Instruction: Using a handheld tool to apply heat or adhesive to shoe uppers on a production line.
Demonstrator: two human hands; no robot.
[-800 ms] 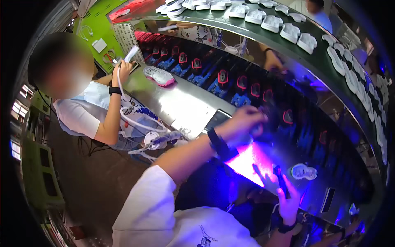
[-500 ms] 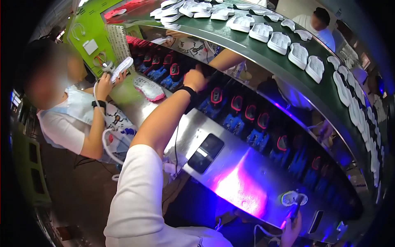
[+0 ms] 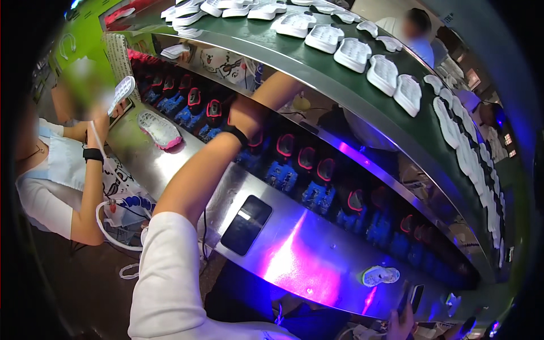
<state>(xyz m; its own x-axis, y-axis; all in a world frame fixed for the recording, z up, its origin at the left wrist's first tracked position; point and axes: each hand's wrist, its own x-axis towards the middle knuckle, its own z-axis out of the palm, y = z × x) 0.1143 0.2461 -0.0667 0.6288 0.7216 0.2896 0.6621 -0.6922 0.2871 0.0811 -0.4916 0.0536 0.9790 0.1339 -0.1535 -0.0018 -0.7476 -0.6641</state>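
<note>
My left arm, with a black wristband, stretches forward to the dark recess under the upper belt. There my left hand [image 3: 247, 115] is among dark shoe-shaped pieces with red rims [image 3: 284, 145]; its fingers are hidden, so I cannot tell what they hold. At the lower right, my right hand [image 3: 400, 326] is closed round a dark slim handheld tool [image 3: 404, 303], blurred and of unclear kind. Just beyond that hand, a pale shoe sole with a greenish edge [image 3: 381, 276] lies on the metal bench [image 3: 224, 198], apart from the tool.
White soles [image 3: 352, 55] line the green upper belt [image 3: 317, 54]. A black phone [image 3: 246, 225] lies mid-bench, another phone [image 3: 417, 296] beside my right hand. Pink-purple light falls between. At left, a co-worker in an apron holds a white sole [image 3: 122, 95] near a pink-edged one [image 3: 158, 130].
The view has swung right, shifting most things leftward. My left hand has gone lower among the red-rimmed pieces. My right hand has drawn the tool back from the pale sole.
</note>
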